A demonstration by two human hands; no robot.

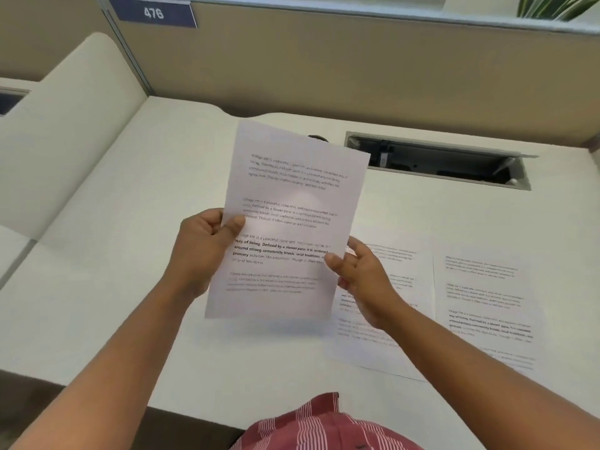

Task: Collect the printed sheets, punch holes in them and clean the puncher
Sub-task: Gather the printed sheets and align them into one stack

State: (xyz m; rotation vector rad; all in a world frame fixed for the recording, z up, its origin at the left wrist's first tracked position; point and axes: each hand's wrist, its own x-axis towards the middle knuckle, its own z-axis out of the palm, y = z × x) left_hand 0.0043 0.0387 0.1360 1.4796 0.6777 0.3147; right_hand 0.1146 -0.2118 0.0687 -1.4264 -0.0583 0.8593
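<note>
A printed sheet (pixel 289 203) is held up above the white desk (pixel 130 287), tilted slightly to the right. My left hand (pixel 203 245) pinches its left edge, thumb on the printed face. My right hand (pixel 363 280) pinches its lower right edge the same way. Two more printed sheets lie flat on the desk to the right: one (pixel 389 339) partly under my right hand and one (pixel 490 303) farther right. A small dark object (pixel 316 137) peeks out behind the held sheet's top edge; what it is cannot be told. No puncher is plainly visible.
An open cable tray (pixel 438 162) is recessed in the desk at the back right. A beige partition (pixel 357 66) with a "476" label (pixel 153 13) closes off the back. A padded white divider (pixel 65 131) stands at the left. A plant (pixel 552 4) shows top right.
</note>
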